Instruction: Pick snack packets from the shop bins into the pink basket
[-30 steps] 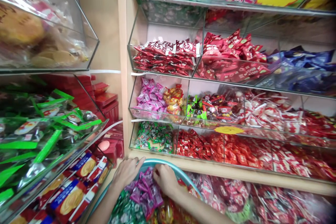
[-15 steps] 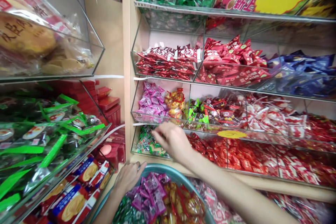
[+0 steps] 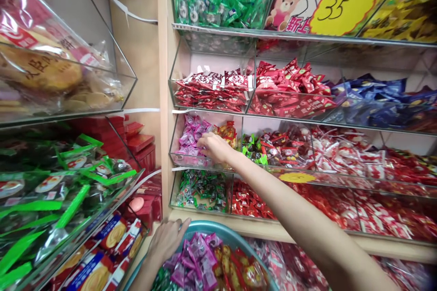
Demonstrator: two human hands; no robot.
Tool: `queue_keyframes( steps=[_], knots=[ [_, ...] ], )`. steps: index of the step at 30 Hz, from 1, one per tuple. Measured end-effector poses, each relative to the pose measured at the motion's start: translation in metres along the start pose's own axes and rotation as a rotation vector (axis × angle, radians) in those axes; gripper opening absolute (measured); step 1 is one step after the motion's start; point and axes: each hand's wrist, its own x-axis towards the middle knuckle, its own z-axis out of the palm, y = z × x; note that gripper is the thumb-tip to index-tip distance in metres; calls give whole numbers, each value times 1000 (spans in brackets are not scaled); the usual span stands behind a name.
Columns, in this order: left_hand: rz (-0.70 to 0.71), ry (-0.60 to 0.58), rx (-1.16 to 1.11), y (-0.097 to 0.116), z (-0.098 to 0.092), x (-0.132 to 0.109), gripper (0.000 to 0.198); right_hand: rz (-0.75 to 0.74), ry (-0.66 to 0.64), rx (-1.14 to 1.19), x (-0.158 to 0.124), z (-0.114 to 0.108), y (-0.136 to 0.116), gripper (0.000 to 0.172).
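Note:
My left hand [image 3: 168,240] grips the near-left rim of a round teal basin [image 3: 221,228], thumb and fingers over its edge. In the basin lie purple-wrapped candies [image 3: 196,259], golden-brown candies in clear and red wrappers [image 3: 235,266], and dark green packets at the left. My right hand [image 3: 215,148] reaches over the glass front of a shelf bin, its curled fingertips among small pink-purple wrapped candies [image 3: 187,138]. What they hold, if anything, is hidden. Red-and-gold wrapped candies [image 3: 229,132] sit just behind that hand.
Green-and-silver candies [image 3: 203,188] fill the bin below. Glass bins of red packets [image 3: 290,82] and blue packets [image 3: 372,88] rise above, with a yellow price sign [image 3: 344,8]. At left, a slanted glass edge [image 3: 131,182] fronts green-trimmed packets [image 3: 71,168]. A wooden post [image 3: 164,100] separates the shelves.
My right hand has risen from in front of the lower green candy bin to the pink-purple candies above. My left hand stays on the basin rim. The view has tilted slightly upward.

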Motion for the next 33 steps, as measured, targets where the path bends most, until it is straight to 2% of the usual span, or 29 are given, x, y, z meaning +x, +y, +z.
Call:
queue_keyframes(
  steps=[10, 16, 20, 22, 24, 27, 30, 33],
  knots=[
    [12, -4, -25, -3, 2, 2, 78, -15, 44, 34, 3, -4, 0, 13],
    [13, -13, -15, -2, 1, 2, 77, -25, 174, 43, 0, -26, 4, 11],
    [20, -25, 14, -1, 0, 2, 77, -8, 310, 82, -18, -52, 5, 9],
    [15, -28, 18, 0, 0, 2, 78, -2, 362, 139, -37, -61, -2, 10],
    [15, -25, 23, 0, 0, 2, 79, -19, 372, 217, -62, -60, -15, 12],
    [19, -34, 36, 0, 1, 2, 78, -60, 277, 334, -109, -34, -45, 17],
    [11, -44, 39, 1, 1, 2, 77, -8, 65, 370, -151, 17, -72, 23],
    [10, -41, 47, 1, 0, 2, 76, 82, -90, 347, -179, 72, -86, 23]
  ],
)
